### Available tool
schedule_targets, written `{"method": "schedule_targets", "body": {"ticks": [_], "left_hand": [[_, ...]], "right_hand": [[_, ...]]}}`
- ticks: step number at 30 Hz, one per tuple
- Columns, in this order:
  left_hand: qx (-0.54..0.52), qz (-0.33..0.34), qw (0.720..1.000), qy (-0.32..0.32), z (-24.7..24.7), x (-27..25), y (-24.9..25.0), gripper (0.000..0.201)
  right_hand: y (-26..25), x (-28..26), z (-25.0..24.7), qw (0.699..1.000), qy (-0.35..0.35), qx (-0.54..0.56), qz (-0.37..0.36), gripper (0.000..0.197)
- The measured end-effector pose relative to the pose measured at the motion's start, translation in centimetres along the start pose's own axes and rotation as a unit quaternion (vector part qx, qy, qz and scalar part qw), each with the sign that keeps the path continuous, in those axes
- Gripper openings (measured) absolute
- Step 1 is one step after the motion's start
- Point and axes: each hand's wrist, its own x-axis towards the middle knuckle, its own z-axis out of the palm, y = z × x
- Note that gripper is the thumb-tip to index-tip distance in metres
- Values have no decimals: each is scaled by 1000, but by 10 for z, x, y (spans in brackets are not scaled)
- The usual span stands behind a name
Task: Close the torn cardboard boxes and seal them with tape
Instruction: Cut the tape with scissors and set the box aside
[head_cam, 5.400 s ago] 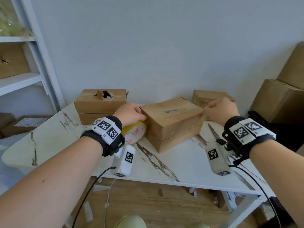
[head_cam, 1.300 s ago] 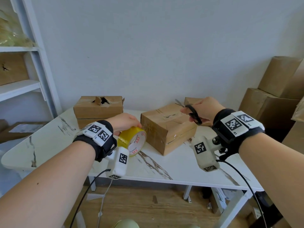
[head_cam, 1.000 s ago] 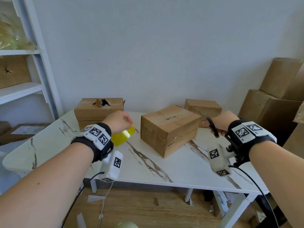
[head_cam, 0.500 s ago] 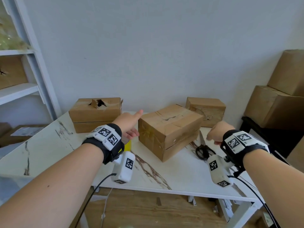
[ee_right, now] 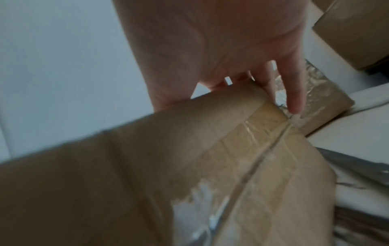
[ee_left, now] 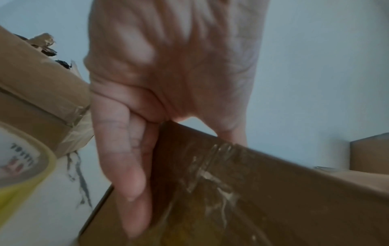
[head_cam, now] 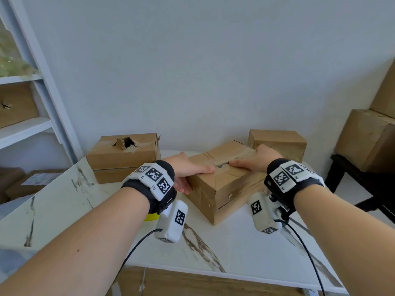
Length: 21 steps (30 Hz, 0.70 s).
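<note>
The middle cardboard box (head_cam: 224, 184) stands at an angle on the white marble table (head_cam: 235, 248), with clear tape over its top seam. My left hand (head_cam: 189, 174) lies over the box's left end, thumb on top and straight fingers (ee_left: 130, 166) down its side. My right hand (head_cam: 253, 162) presses on the top at the right, thumb along the seam and fingers (ee_right: 294, 93) over the far edge. The yellow tape roll (ee_left: 21, 169) lies on the table beside my left wrist. A box with a torn hole (head_cam: 125, 153) sits at the back left.
A third taped box (head_cam: 277, 142) stands behind the middle one at the right. White shelves (head_cam: 23, 129) with another torn box are at the left. Larger boxes (head_cam: 367, 135) are stacked on a dark stand at the right. The scissors are hidden.
Both hands have come down onto the middle box: the left from pointing in the air, the right from beside the scissors. Tape roll and scissors were let go earlier.
</note>
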Motion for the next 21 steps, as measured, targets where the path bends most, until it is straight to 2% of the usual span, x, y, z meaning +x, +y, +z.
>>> {"method": "schedule_targets", "body": {"ticks": [2, 6, 9, 14, 18, 21], "left_hand": [[-8, -6, 1000, -5, 0, 3, 0, 87], [-30, -8, 999, -20, -2, 1, 2, 84], [-21, 10, 1000, -11, -7, -2, 6, 87], [45, 60, 991, 111, -27, -8, 17, 94], [76, 145, 949, 271, -35, -9, 18, 75], [57, 159, 936, 310, -31, 0, 11, 67]], "right_hand": [[4, 2, -2, 1000, -1, 18, 0, 93], [17, 2, -8, 998, 14, 59, 0, 54], [20, -1, -12, 997, 8, 78, 8, 43], [14, -7, -18, 985, 32, 171, -16, 30], [4, -10, -25, 973, 66, 218, -36, 25], [3, -10, -22, 977, 48, 206, -37, 13]]}}
